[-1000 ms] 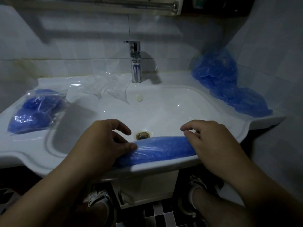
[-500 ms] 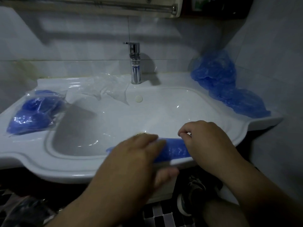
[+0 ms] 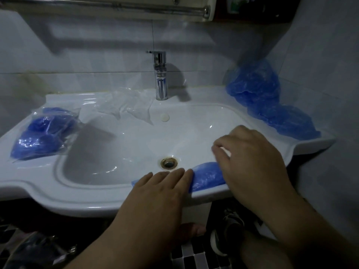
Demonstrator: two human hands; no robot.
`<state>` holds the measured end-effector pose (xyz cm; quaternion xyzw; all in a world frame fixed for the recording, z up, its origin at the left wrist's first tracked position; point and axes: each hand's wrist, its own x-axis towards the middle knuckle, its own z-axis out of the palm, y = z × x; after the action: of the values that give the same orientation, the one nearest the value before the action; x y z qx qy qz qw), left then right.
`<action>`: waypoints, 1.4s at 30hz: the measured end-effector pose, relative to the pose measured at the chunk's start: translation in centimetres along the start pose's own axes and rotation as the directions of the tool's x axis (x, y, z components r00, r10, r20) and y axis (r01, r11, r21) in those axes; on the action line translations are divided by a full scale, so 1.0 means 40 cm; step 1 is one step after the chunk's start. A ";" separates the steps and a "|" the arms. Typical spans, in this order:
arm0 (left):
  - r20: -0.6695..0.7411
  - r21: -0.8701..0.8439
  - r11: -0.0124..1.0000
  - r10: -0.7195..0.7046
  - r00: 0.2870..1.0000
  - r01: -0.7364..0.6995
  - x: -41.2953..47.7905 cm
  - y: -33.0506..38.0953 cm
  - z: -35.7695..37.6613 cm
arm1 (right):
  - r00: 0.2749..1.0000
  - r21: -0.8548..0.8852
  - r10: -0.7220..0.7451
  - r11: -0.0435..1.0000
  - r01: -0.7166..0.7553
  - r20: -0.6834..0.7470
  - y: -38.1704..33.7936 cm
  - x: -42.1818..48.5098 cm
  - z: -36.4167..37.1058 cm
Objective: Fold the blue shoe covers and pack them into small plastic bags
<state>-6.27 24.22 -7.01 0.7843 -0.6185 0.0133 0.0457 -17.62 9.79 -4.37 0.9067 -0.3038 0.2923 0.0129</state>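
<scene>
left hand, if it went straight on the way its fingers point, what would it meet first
Likely the drain, just past the left hand in the sink basin; it sits lower, so depth is unclear.

The sink [image 3: 48, 183] is glossy white glazed ceramic, smooth and full of highlights. The tap [image 3: 161, 82] is mirror-bright chromed metal. Straight in front of the tap, the drain ring [image 3: 168, 163] is dull, tarnished brassy metal. Farther forward lies a shoe cover [image 3: 207, 175] of thin, crinkled blue plastic film. The heap of shoe covers [image 3: 260, 90] right of the tap has the same faintly shiny film. Left of the tap, the clear bags [image 3: 126, 105] are glossy, creased transparent plastic, as are the packed bags [image 3: 42, 133] farther left. Behind the tap, the wall tiles [image 3: 97, 55] look smooth and satiny.
</scene>
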 end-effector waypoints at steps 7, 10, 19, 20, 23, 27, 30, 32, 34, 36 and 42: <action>0.019 0.078 0.997 0.004 1.000 -0.006 -0.001 -0.011 0.021 | 0.773 0.306 -0.352 0.928 0.214 0.527 -0.072 -0.081 0.001; -0.032 0.067 0.997 -0.031 0.999 0.033 -0.002 -0.020 0.019 | 0.806 0.150 -0.263 0.965 0.216 0.531 -0.028 -0.074 -0.003; 0.061 0.044 0.978 -0.207 0.976 0.204 0.000 -0.033 0.023 | 0.807 0.082 -0.208 0.977 0.196 0.553 0.029 -0.055 -0.031; 0.058 0.025 0.974 -0.226 0.972 0.225 0.002 -0.029 0.020 | 0.816 0.092 -0.203 0.979 0.183 0.541 0.032 -0.058 -0.028; -0.081 -0.134 0.970 -0.216 0.973 0.204 0.001 -0.023 0.000 | 0.857 0.151 -0.204 0.977 0.150 0.472 0.034 -0.067 -0.020; -0.237 -0.168 0.985 -0.077 0.968 0.037 0.006 -0.026 -0.018 | 0.890 0.285 -0.205 0.954 0.089 0.408 0.041 -0.074 -0.011; -0.231 -0.206 0.978 -0.069 0.971 0.021 0.005 -0.031 -0.016 | 0.907 0.347 -0.237 0.931 0.109 0.349 0.061 -0.074 -0.009; -0.233 -0.207 0.978 -0.072 0.970 0.023 0.004 -0.034 -0.012 | 0.921 0.359 -0.259 0.922 0.146 0.291 0.070 -0.072 -0.015; -0.251 -0.189 0.982 -0.062 0.966 0.014 0.005 -0.035 -0.010 | 0.928 0.355 -0.298 0.911 0.208 0.222 0.074 -0.067 -0.021; -0.262 -0.183 0.983 -0.045 0.964 -0.004 0.006 -0.031 -0.011 | 0.925 0.360 -0.331 0.899 0.248 0.189 0.075 -0.063 -0.021; -0.296 -0.223 0.975 -0.041 0.954 -0.027 0.009 -0.022 -0.021 | 0.939 0.422 -0.290 0.886 0.191 0.186 0.094 -0.055 -0.003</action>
<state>-5.31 24.16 -6.20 0.7654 -0.5991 0.0616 0.2268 -21.19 7.96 -6.06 0.9499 -0.1217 0.2305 -0.1724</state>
